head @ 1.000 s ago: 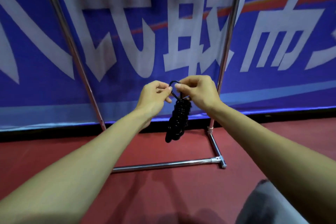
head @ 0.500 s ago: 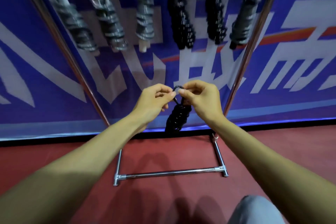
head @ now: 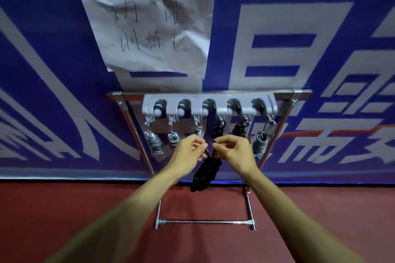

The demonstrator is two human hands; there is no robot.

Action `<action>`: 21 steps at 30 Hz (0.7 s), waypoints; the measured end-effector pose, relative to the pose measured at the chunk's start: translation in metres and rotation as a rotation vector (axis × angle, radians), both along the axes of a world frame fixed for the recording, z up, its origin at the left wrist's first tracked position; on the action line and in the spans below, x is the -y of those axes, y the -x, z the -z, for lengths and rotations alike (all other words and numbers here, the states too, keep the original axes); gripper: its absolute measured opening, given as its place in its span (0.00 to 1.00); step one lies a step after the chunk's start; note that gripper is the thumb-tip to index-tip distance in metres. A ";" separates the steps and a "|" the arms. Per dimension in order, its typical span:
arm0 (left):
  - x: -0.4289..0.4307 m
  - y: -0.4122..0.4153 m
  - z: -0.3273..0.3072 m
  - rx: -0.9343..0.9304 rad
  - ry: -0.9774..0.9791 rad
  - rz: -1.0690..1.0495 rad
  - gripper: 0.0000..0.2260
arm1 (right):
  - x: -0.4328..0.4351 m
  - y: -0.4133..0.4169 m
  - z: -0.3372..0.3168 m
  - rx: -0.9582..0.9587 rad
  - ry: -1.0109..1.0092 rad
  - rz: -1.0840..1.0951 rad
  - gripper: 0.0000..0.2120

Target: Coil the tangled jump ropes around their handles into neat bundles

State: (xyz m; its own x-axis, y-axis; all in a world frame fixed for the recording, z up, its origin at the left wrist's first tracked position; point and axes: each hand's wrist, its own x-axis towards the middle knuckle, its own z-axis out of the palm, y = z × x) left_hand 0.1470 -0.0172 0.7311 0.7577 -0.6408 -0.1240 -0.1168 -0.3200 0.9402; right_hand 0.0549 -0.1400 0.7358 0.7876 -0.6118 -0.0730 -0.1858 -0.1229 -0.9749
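**Coiled black rope held by its loop in front of the rack**

Head view: both bare forearms reach forward and the hands meet at mid-frame; the left hand (head: 188, 151) has its fingers curled and pinches the left side of a small loop (head: 210, 140) of black cord between thumb and fingertips; the right hand (head: 233, 151) is curled the same way and pinches the loop's right side; the two hands are just beside each other. Below the loop hangs the black jump rope bundle (head: 206, 172), tightly wound and tilted a little to the left, clear of the red floor (head: 64, 209). Behind the hands stands a metal rack (head: 205, 222) with its base bar on the floor; a grey hook holder (head: 222, 110) is fixed across its top. From the hooks hang three grey bundles (head: 155, 145) on the left, two black bundles (head: 239, 129) partly hidden behind the hands, and one more grey bundle (head: 259, 144) on the right. A blue banner (head: 53, 70) with large white characters fills the background; a crumpled sheet of paper (head: 149, 25) with handwriting is stuck on it above the rack.
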 end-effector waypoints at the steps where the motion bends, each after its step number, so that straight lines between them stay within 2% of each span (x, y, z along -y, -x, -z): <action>1: 0.007 -0.005 -0.010 -0.004 0.014 -0.035 0.02 | 0.005 -0.007 -0.012 0.003 -0.002 -0.002 0.06; 4: 0.025 -0.016 -0.024 0.025 0.027 -0.122 0.03 | 0.015 -0.026 -0.025 -0.012 -0.019 0.038 0.04; 9: 0.059 -0.022 -0.017 0.037 -0.011 -0.185 0.05 | 0.038 -0.038 -0.010 -0.062 -0.037 0.194 0.04; 13: 0.084 -0.025 0.001 0.075 -0.064 -0.228 0.05 | 0.056 -0.044 0.002 -0.089 -0.013 0.211 0.02; 17: 0.096 -0.027 0.017 0.039 -0.117 -0.238 0.07 | 0.065 -0.046 0.016 -0.150 -0.009 0.223 0.06; 21: 0.096 -0.030 0.022 0.018 -0.132 -0.215 0.06 | 0.069 -0.050 0.024 -0.189 -0.002 0.205 0.07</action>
State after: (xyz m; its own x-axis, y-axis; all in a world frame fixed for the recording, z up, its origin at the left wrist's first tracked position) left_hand 0.1771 -0.1128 0.7095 0.8779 -0.4435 -0.1807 -0.0491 -0.4588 0.8872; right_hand 0.1047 -0.2087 0.7119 0.6198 -0.7565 -0.2087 -0.3856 -0.0620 -0.9206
